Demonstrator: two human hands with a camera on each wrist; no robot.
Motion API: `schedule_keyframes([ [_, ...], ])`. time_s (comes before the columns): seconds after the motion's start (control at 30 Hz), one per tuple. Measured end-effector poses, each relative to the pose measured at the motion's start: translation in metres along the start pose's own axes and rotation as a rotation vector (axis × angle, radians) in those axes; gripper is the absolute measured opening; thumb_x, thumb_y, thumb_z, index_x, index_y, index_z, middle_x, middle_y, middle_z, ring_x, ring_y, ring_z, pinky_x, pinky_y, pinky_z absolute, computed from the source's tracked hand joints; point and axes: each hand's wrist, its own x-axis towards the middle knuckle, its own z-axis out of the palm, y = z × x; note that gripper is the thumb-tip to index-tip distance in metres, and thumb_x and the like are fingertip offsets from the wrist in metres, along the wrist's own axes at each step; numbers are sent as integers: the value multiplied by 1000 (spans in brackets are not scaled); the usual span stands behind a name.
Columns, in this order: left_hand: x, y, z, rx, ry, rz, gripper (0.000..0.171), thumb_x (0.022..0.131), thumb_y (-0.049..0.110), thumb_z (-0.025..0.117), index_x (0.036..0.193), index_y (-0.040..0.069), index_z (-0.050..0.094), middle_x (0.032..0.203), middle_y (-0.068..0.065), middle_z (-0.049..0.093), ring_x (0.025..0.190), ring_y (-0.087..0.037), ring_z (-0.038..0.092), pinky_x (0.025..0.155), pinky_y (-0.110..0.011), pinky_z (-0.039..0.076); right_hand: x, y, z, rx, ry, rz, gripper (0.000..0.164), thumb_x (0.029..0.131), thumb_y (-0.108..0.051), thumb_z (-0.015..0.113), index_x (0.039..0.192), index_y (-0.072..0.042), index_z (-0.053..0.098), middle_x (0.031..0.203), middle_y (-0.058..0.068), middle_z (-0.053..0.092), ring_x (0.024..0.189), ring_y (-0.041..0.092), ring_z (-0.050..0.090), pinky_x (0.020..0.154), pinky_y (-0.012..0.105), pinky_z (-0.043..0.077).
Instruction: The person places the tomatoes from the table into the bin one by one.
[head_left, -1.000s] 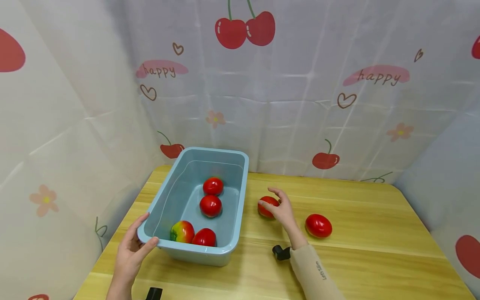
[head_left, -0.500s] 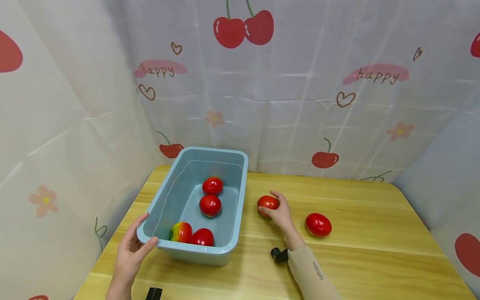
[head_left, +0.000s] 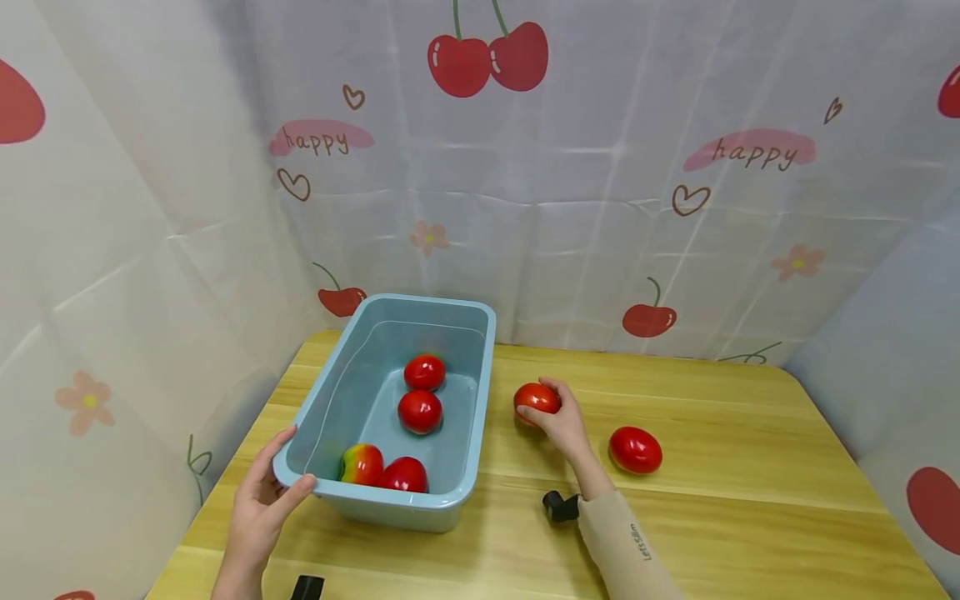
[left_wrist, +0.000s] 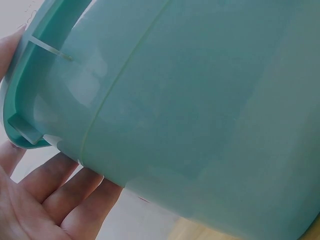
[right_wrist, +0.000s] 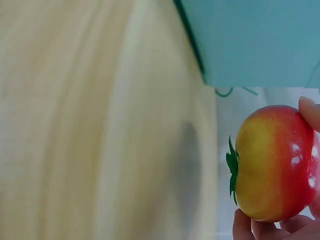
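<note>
On the wooden table (head_left: 712, 533) stands the blue plastic bin (head_left: 397, 514). Your left hand (head_left: 257, 510) grips its near-left corner, presumably to steady it. Your right hand (head_left: 567, 427) pinches the tomato (right_wrist: 272, 162) between thumb and fingers, likely for balance, clear of the table beside the bin.

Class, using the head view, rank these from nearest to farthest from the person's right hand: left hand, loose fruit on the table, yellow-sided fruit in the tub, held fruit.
1. Held fruit: in the right hand.
2. Loose fruit: right side, on the table.
3. Yellow-sided fruit: left, inside the tub.
4. Left hand: far left.
</note>
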Motion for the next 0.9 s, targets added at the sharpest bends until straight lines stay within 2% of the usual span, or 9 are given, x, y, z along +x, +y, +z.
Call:
schedule_keyframes([
  [0.27, 0, -1, -1, 0, -3, 1, 61, 84, -16, 57, 140, 2, 40, 130, 2, 45, 104, -10, 51, 79, -16, 47, -4, -23, -4, 33, -2, -2, 61, 77, -21, 78, 130, -10, 49, 133, 13, 46, 117, 34, 44, 93, 52, 40],
  [0.47, 0, -1, -1, 2, -4, 0, 61, 84, -15, 57, 140, 2, 40, 131, 2, 45, 105, -10, 51, 80, -16, 47, -7, -42, -8, 78, -14, -45, 61, 77, -21, 78, 130, -9, 50, 131, 12, 48, 116, 33, 45, 92, 49, 42],
  [0.9, 0, -1, -1, -3, -8, 8, 61, 84, -16, 57, 140, 2, 40, 131, 2, 44, 105, -10, 51, 80, -16, 47, -21, -77, -14, 141, -49, -111, 57, 78, -20, 77, 128, -14, 52, 129, 8, 50, 111, 30, 49, 85, 43, 48],
])
